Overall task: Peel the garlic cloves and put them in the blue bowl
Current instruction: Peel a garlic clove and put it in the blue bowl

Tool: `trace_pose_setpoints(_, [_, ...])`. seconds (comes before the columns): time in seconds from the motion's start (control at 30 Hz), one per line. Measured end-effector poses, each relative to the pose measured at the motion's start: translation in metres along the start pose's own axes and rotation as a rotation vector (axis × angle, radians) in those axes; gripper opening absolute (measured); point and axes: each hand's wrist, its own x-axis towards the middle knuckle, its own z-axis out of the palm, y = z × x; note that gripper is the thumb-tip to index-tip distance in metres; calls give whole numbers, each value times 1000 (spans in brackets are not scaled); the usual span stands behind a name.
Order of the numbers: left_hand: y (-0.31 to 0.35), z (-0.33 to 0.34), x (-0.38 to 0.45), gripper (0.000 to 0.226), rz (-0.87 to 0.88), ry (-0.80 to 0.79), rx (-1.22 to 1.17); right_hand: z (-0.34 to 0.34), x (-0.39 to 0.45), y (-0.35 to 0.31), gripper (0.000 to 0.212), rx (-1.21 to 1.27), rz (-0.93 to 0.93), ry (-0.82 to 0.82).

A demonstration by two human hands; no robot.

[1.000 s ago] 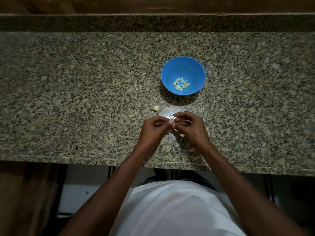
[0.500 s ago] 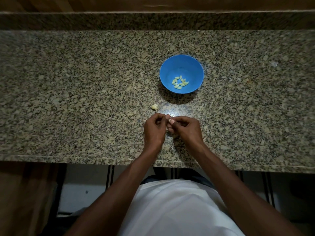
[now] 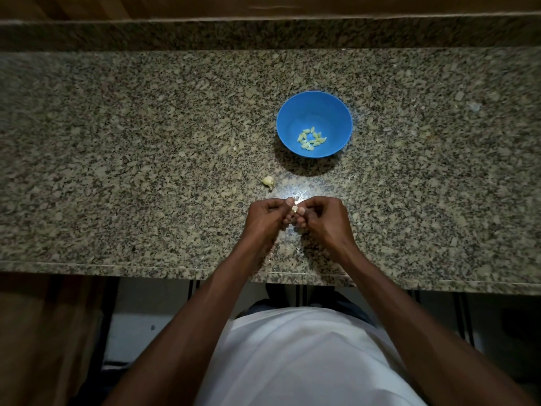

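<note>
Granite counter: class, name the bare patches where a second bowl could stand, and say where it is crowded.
Free: the counter left of the loose garlic piece, and the stretch right of the blue bowl. Crowded: the middle, where left hand and right hand pinch a clove before the bowl.

On the speckled granite countertop [image 3: 146,142] only the round blue plastic bowl [image 3: 341,112] and a small pale garlic piece [image 3: 268,180] just off its near left side stand in the way, with a bare gap between them and wide bare stone to either side.
</note>
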Motion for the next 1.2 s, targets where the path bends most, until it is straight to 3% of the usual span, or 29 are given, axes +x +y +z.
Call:
trace_pose_setpoints(0.23, [-1, -7, 10, 25, -41, -65, 2, -5, 2, -1, 9, 40, 9, -42])
trace_pose_setpoints(0.4, [-3, -5, 10, 26, 28, -62, 38, -4, 6, 0, 7, 86, 17, -60])
trace_pose_setpoints(0.7, [0, -15, 6, 11, 113, -115, -2, -8, 2, 0, 15, 415, 84, -168])
trace_pose_setpoints(0.93, [-4, -13, -1, 25, 183, -120, 56, 0, 0, 10, 17, 559, 173, -126])
trace_pose_setpoints(1.2, [-6, -11, -3, 14, 264, -93, 167, 0, -4, 12, 29, 483, 93, -5])
